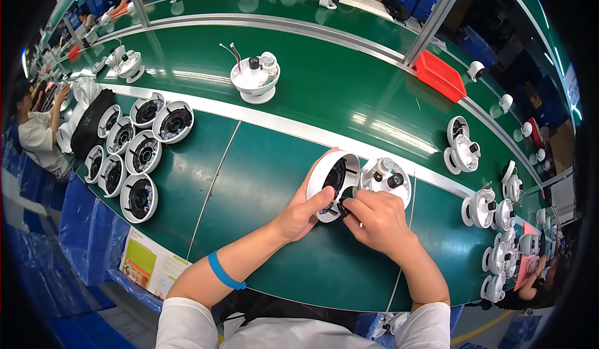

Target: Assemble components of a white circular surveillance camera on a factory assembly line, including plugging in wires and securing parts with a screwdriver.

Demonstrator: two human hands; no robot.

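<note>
My left hand (301,217) is wrapped round a white bowl-shaped camera housing (320,175), its thumb over the near rim. The housing is tilted, showing a black ring-like interior. At its right rim my right hand (382,219) is closed in a pinch on a small black part (348,193); the fingers hide most of it, so its exact kind is unclear. Just behind the right hand, a white camera base (403,195) with a black lens and a clear round piece sits on the green bench, partly covered by that hand.
Several similar housings (139,199) stand grouped on the bench's left. Beyond a metal rail, a green conveyor (324,81) carries a white camera unit (254,87) with loose wires. More units (480,208) crowd the right side. A red tray (440,74) lies at the far right.
</note>
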